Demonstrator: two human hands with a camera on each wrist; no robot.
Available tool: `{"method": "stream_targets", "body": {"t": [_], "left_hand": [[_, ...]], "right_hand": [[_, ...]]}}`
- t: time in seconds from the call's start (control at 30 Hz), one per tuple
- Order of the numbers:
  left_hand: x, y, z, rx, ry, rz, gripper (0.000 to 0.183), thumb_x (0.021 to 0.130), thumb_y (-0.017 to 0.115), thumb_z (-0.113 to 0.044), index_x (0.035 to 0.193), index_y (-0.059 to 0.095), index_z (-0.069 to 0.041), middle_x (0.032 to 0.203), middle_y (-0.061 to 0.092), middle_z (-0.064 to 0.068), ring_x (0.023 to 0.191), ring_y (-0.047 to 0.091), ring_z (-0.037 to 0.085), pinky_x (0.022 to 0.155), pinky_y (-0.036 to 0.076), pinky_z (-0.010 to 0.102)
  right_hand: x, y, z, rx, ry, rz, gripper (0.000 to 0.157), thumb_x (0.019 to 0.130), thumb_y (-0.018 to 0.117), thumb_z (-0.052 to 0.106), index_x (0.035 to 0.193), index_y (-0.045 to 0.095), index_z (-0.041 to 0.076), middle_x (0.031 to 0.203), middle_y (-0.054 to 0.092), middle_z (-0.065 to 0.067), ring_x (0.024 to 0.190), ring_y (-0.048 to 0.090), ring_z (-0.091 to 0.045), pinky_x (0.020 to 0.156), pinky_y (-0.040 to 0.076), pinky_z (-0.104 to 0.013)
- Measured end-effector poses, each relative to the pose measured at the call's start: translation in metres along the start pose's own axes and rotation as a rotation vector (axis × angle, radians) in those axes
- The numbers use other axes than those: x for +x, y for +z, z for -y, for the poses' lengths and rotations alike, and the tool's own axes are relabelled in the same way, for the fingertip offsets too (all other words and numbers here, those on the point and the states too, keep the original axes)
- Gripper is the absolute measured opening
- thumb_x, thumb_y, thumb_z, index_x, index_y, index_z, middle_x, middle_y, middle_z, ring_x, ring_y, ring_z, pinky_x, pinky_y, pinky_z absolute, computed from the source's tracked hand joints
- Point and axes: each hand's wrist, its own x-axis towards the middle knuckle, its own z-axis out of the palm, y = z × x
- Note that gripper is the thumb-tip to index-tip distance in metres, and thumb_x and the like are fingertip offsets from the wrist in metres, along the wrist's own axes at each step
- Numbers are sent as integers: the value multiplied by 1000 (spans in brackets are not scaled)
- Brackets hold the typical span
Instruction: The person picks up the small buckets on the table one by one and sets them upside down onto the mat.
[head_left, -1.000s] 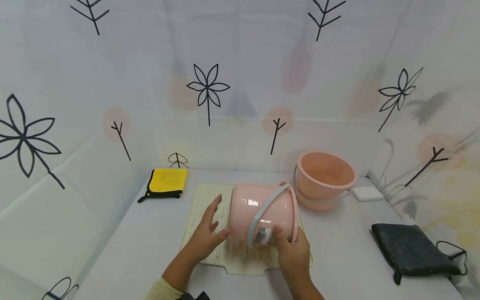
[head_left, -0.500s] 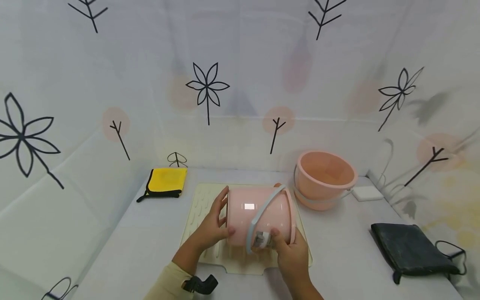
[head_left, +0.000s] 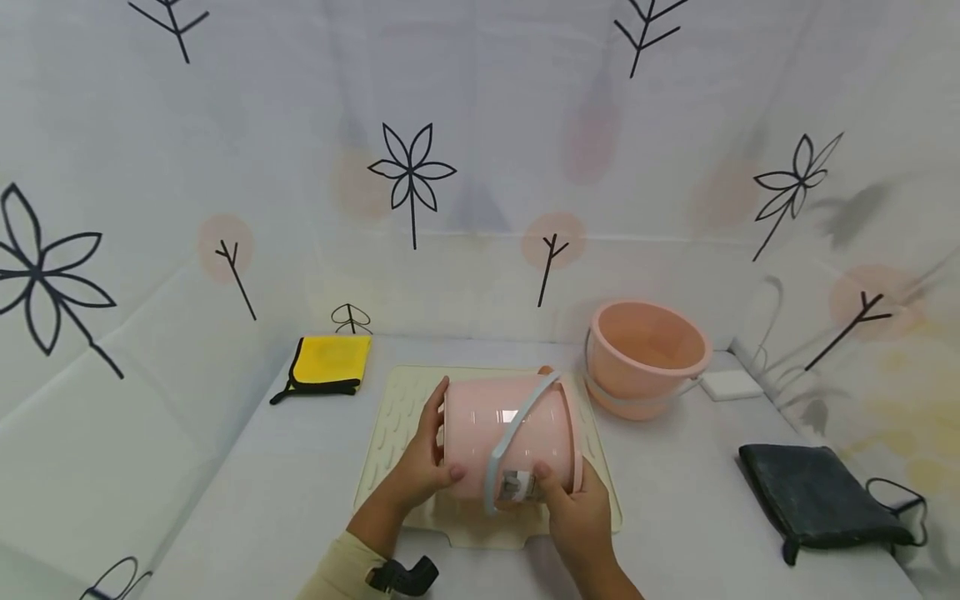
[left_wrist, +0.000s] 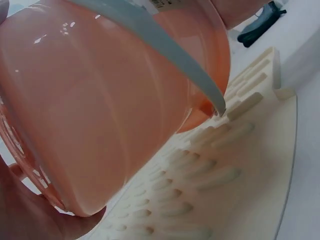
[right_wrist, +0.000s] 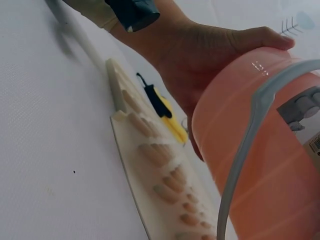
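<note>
The left hand [head_left: 416, 471], fingers widely curved, holds the base of the sideways pink bucket [head_left: 472, 433]. The right hand [head_left: 581, 517] grips near its rim, most fingers hidden

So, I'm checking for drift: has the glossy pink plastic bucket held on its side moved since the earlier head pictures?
Yes. In the head view, the glossy pink plastic bucket has shifted slightly left against the cream ridged mat.
</note>
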Motion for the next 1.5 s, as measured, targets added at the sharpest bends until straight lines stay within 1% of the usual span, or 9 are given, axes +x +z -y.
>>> {"method": "stream_targets", "body": {"t": [0.27,0.4,0.53,0.63,0.77,0.97,1.1,1.33,1.5], "left_hand": [[-2,6,-2,-25,71,-8,111,85,73,-66,166,0,-45,171,19,7,143,43,41,103,55,51],[-5,4,-3,-16,115,-25,111,87,72,-62,168,0,-37,168,22,8,134,49,39,99,57,42],[-5,-4,-4,-28,130,-69,109,89,71,-59,168,0,-36,169,22,9,137,45,41,100,55,45],[-6,-12,-6,-54,127,-101,109,89,70,-60,168,0,-37,170,19,8,141,40,41,102,53,45],[-8,-20,-7,-76,136,-118,110,90,70,-63,168,-2,-34,168,23,10,139,42,38,101,54,38],[-13,-30,-8,-81,110,-148,106,92,69,-54,168,-3,-36,169,23,8,139,43,36,103,53,37],[-18,-36,-13,-83,89,-204,102,91,70,-47,166,0,-43,169,22,4,139,41,36,104,53,34],[-21,-48,-21,-50,88,-230,101,91,69,-50,165,0,-47,169,20,4,138,41,37,101,55,35],[-23,-58,-27,47,48,-234,101,91,67,-50,164,-2,-47,174,4,4,145,36,42,105,53,55]], "right_hand": [[-2,-2,5,-12,-7,22,39,100,74,28,122,64,-2,108,72,-11,97,66,-11,86,55,-17],[-3,-4,2,55,-55,57,24,99,73,16,116,67,1,99,70,-8,88,66,-12,78,57,-22],[1,-8,-4,117,-161,132,9,103,61,5,110,63,1,92,65,-7,80,64,-16,73,58,-27],[7,-14,-8,119,-229,203,19,112,43,8,112,60,-1,95,66,-9,85,67,-19,82,58,-27],[13,-24,-11,81,-231,251,37,116,28,17,114,59,-3,103,67,-11,95,69,-18,90,56,-26],[20,-39,-14,-172,-107,195,22,111,53,24,110,66,7,105,71,-9,99,68,-13,85,57,-25],[26,-54,-17,-372,-8,227,19,106,64,29,115,69,13,113,73,-3,109,67,-14,86,57,-26],[35,-88,-30,-501,51,379,38,102,69,33,134,63,13,146,56,-11,136,54,-36,104,54,-51],[37,-104,-46,-563,-7,504,59,99,73,38,147,54,8,159,44,-23,148,39,-49,115,36,-70]]}}
